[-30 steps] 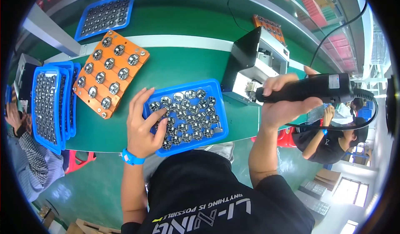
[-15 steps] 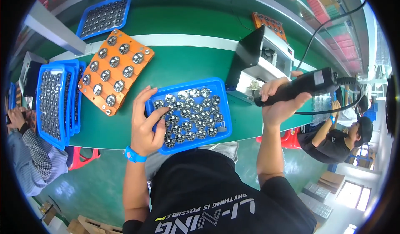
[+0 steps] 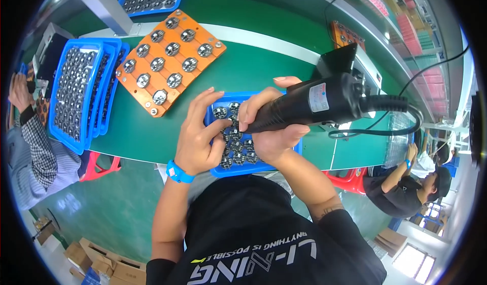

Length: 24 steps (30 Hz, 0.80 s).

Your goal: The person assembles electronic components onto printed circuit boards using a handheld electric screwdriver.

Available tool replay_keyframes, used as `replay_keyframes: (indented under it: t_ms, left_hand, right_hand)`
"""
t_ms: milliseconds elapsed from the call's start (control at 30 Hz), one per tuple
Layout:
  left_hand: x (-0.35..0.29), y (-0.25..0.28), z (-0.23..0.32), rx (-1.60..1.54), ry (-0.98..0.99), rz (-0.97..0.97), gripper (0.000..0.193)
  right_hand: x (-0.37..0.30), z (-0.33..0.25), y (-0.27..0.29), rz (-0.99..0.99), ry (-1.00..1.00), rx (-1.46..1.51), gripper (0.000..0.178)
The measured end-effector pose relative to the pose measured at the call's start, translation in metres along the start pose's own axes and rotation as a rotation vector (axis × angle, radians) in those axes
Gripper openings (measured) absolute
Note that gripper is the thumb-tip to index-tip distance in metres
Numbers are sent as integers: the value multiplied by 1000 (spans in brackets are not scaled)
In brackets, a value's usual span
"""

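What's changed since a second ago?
The right hand has swung the black corded tool left, from beside the machine to over the blue tray, its end now close to the left hand. The head view has shifted too. Nothing was visibly grasped or released. The left hand stays at the tray's left side; the orange board keeps its round parts.

1. From afar, I have my right hand (image 3: 269, 120) curled in a grip, thumb (image 3: 297, 131) pointing right.
2. My left hand (image 3: 199, 139) is just left of that grip, fingers (image 3: 201, 107) spread, pointer finger (image 3: 215, 129) bent toward it.
3. My right forearm (image 3: 304, 179) slants up to the grip; my left forearm (image 3: 171, 209) is below left of it.
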<state>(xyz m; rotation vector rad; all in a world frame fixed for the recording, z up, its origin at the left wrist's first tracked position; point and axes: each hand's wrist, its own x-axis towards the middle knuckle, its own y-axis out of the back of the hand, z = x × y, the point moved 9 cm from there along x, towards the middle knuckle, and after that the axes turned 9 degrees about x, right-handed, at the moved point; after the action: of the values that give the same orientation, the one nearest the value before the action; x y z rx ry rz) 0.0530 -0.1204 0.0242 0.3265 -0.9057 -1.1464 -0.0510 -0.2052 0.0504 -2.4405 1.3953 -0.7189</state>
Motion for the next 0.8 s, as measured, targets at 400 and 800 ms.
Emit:
replay_keyframes:
  t_ms: [400, 800]
  left_hand:
    - [-3, 4, -5, -3, 27, 14, 20]
    - [0, -2, -4, 23, 42, -22, 16]
  right_hand:
    - [-4, 14, -11, -59, -11, -64, 87]
    - [2, 22, -18, -112, 34, 7, 74]
